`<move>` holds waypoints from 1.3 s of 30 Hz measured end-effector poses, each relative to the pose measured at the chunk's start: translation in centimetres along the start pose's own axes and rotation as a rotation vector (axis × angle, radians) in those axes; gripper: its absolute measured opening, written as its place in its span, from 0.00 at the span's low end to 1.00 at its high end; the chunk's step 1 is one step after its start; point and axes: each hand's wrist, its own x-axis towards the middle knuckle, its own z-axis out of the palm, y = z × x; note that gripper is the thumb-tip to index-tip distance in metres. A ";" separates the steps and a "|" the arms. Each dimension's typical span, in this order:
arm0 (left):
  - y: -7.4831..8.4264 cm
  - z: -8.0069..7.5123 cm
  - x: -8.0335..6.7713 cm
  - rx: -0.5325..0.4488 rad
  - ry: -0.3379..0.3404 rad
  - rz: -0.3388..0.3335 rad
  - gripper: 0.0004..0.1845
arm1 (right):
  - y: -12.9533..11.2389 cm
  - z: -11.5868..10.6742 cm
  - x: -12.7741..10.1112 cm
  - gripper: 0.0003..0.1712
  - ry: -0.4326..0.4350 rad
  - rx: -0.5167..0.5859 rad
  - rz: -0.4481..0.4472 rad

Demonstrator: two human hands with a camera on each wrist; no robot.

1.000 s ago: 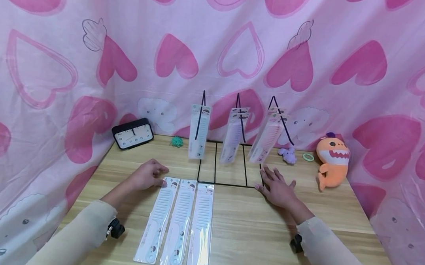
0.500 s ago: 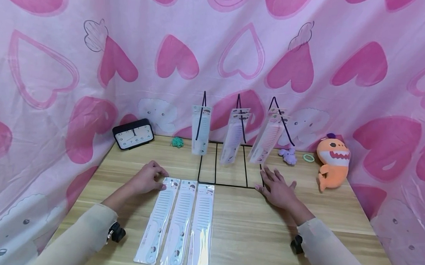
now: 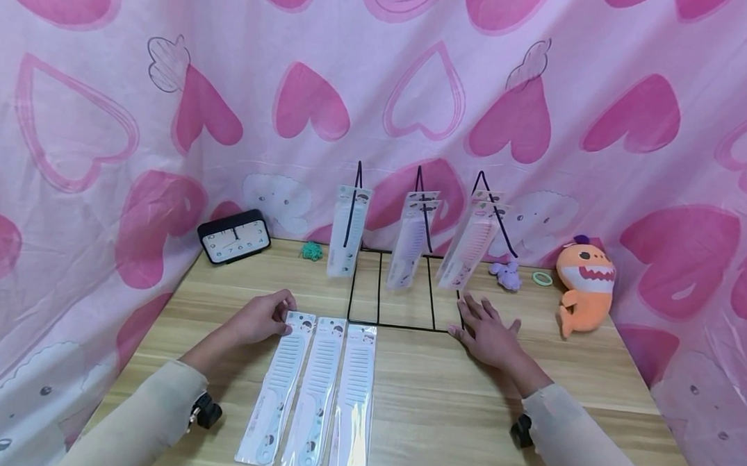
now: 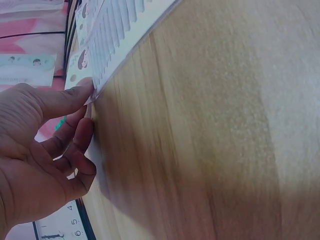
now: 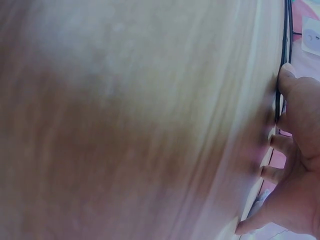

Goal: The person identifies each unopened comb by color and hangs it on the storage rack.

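A pale pink curtain [image 3: 414,19] printed with hearts spans from nine o'clock over twelve to three in the head view. Below it we see the wood-grain bench [image 3: 440,417], spreading toward six. Near the centre stands a black wire rack [image 3: 407,326] with three tall hooks. Between six and seven o'clock, three packaged combs [image 3: 316,390] lie flat on the bench, side by side with their tops fanned slightly toward one. Each is pale blue-white and wide-toothed, in a clear glossy sleeve with a small cartoon face at the top; glare whitens the handle nearest six. On the rack we find a pale blue pack [image 3: 348,232], lilac packs [image 3: 408,245] and pink packs [image 3: 468,247], one colour per hook. At eight, the left hand [image 3: 253,318] pinches the top corner of the nearest lying pack between thumb and finger. At four, the right hand [image 3: 488,337] rests with fingers spread, touching the rack's base wire. An orange plush shark [image 3: 586,291] sits near three, a black-framed clock [image 3: 234,237] near nine. Smaller still, we see a purple toy [image 3: 506,274] and a green ring [image 3: 542,277] toward three, and a teal trinket [image 3: 311,250] between eight and nine.
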 end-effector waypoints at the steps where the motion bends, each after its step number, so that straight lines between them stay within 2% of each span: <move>1: 0.0 0.0 -0.1 -0.006 0.001 0.001 0.17 | 0.0 0.0 0.0 0.46 -0.001 -0.002 0.001; 8: 0.4 -0.3 -0.5 -0.070 0.029 0.041 0.21 | 0.0 0.0 0.1 0.45 -0.004 0.001 0.003; 13: 1.0 -0.6 -0.7 -0.232 0.011 -0.003 0.20 | 0.0 0.1 0.0 0.45 0.005 -0.001 0.002; 20: 1.7 -1.1 -1.0 -0.379 0.004 0.025 0.21 | 0.0 0.2 0.1 0.45 0.009 0.011 0.004; 27: 2.7 -1.9 -1.4 -0.447 0.002 0.009 0.21 | 0.0 0.2 0.0 0.46 0.004 0.026 0.007; 35: 4.3 -2.7 -1.4 -0.481 0.070 0.102 0.20 | 0.1 0.2 -0.1 0.45 0.023 0.020 -0.014; 39: 5.2 -3.5 -1.7 -0.496 0.092 0.121 0.18 | 0.1 0.3 -0.1 0.45 0.026 0.026 -0.015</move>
